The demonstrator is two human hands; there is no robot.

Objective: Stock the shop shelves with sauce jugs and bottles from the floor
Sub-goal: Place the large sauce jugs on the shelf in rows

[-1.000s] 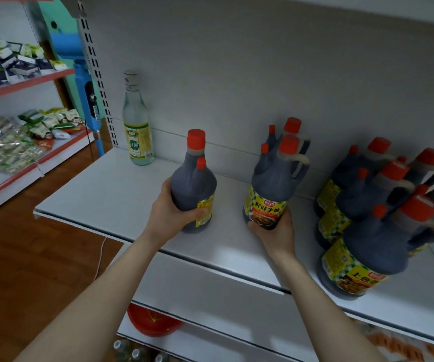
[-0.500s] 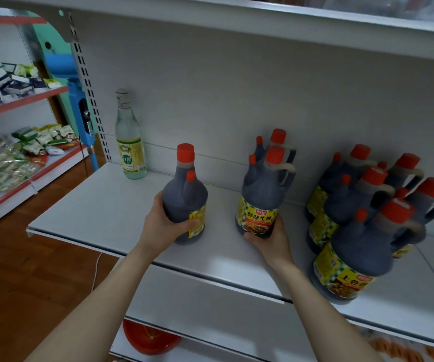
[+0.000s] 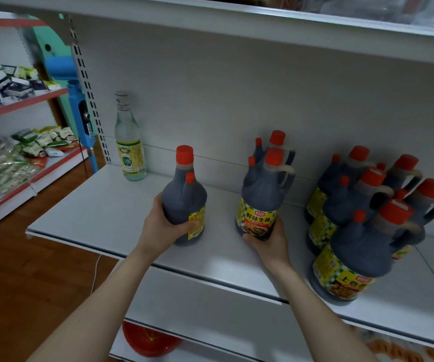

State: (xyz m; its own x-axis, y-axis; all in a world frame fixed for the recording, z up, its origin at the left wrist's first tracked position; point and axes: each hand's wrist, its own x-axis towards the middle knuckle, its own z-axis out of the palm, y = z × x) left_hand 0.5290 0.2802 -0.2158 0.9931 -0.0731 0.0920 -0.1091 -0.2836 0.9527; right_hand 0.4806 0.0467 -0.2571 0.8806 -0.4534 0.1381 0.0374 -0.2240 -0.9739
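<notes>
We see left hand (image 3: 162, 228) wrapped round lower body of dark sauce jug (image 3: 184, 202), upright on white shelf (image 3: 101, 212). Right hand (image 3: 270, 241) cups base of second jug (image 3: 262, 199), near first. Jug cluster (image 3: 354, 257) at right; clear bottle (image 3: 129, 147) back left.

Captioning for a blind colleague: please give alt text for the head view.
The left hand grips a dark, red-capped sauce jug and the right hand a second jug, yellow label facing out, both standing on a white shop shelf. More jugs cluster at right; a clear bottle stands back left.
</notes>
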